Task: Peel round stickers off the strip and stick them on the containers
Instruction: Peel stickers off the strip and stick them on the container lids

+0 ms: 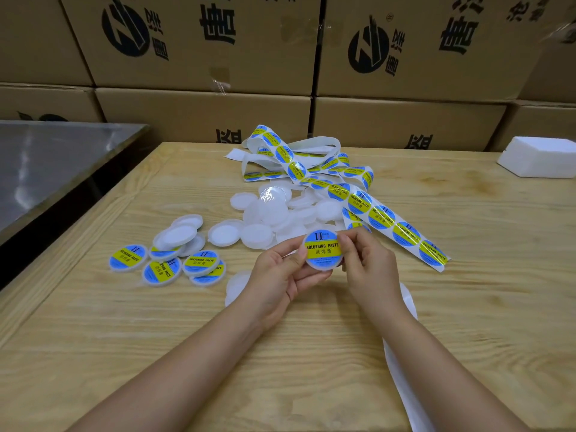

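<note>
My left hand grips a round white container from the left and below, thumb on its rim. A blue and yellow round sticker reading "SOLDERING PASTE" lies on its top. My right hand pinches the sticker's right edge at the container's rim. The sticker strip runs from a tangled heap at the back of the table down to the right of my hands. Several labelled containers lie at the left. A pile of plain white containers sits behind my hands.
The wooden table carries everything. Empty white backing paper trails under my right forearm to the front edge. A white foam block stands at the back right. Stacked cardboard boxes form the back wall. A metal surface lies to the left.
</note>
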The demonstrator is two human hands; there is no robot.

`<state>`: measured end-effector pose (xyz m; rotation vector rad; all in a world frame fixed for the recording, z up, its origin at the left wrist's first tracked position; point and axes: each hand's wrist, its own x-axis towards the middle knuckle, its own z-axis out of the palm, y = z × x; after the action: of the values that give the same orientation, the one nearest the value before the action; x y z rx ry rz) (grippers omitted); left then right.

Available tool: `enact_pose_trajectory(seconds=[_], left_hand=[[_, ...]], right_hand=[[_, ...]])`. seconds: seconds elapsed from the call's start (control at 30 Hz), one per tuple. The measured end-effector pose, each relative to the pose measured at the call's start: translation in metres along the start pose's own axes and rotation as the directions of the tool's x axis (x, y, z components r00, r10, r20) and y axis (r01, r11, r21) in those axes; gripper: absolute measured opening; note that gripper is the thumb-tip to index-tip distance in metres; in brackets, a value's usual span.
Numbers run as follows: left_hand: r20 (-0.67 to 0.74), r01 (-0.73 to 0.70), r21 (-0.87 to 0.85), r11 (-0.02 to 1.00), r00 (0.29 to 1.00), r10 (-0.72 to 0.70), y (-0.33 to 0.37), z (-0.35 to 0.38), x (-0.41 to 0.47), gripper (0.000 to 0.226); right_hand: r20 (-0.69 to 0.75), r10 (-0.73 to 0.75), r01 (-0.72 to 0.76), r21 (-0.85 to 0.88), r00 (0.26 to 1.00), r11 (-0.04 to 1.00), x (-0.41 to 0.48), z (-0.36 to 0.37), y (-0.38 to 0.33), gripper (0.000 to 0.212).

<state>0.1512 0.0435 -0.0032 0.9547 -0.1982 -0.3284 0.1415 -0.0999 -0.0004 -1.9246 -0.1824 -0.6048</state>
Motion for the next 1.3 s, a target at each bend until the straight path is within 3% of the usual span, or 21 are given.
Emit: enact_pose_trajectory(seconds=[0.1,0.2,0.33,0.5,0.67,0.83,0.9,1.0,1.07,1.13,1.23,1.3], left_hand=[[-0.017,-0.002,-0.004,1.000,1.000,0.002,0.001,0.000,0.000,0.024],[-0.049,-0.004,-0.023,1.000,0.999,0.003,0.002,0.001,0.001,0.024],[-0.089,-0.002,0.022,1.000,0.996,0.004,0.002,0.002,0.001,0.019],[-0.071,-0.009,0.068,0.998,0.997,0.013,0.002,0.002,0.000,0.020],[-0.062,-0.030,0.089,0.996,0.997,0.035,0.004,0.001,0.000,0.022],[-0.109,-0.124,0.164,0.979,0.984,0.142,0.016,-0.001,0.000,0.023],[-0.154,-0.232,0.353,0.907,0.941,0.301,0.026,-0.008,0.000,0.029],[-0.142,-0.292,0.767,0.572,0.792,0.594,0.047,-0.031,0.003,0.034],[-0.145,-0.143,0.928,0.344,0.711,0.688,0.061,-0.055,0.005,0.035],[-0.199,0.059,0.975,0.214,0.655,0.728,0.072,-0.078,0.004,0.037],[-0.305,0.338,0.935,0.112,0.600,0.739,0.079,-0.107,0.005,0.042],[-0.393,0.435,0.889,0.145,0.559,0.730,0.080,-0.118,0.006,0.042]], right_hand=[[-0.015,0.059,-0.057,0.063,0.998,0.996,-0.001,0.002,-0.001,0.022],[0.066,0.131,-0.138,0.119,0.989,0.983,-0.004,0.007,-0.005,0.002],[0.114,0.162,-0.177,0.132,0.980,0.975,-0.006,0.011,-0.004,0.009],[0.132,0.221,-0.251,0.290,0.966,0.924,-0.006,0.012,0.000,0.011],[0.095,0.170,-0.188,0.239,0.981,0.953,-0.001,0.007,0.001,0.025],[0.149,0.162,-0.186,0.163,0.975,0.969,0.001,0.001,0.002,0.023],[0.126,0.219,-0.234,0.129,0.968,0.963,0.006,-0.006,0.005,0.026],[0.098,0.259,-0.256,-0.044,0.961,0.966,0.017,-0.027,0.006,0.029],[0.028,0.244,-0.236,-0.165,0.969,0.958,0.023,-0.043,0.009,0.026],[-0.031,0.235,-0.235,-0.245,0.971,0.940,0.027,-0.060,0.011,0.025],[0.049,0.361,-0.305,-0.436,0.931,0.847,0.028,-0.076,0.018,0.031],[0.139,0.469,-0.345,-0.505,0.872,0.791,0.028,-0.079,0.022,0.036]])
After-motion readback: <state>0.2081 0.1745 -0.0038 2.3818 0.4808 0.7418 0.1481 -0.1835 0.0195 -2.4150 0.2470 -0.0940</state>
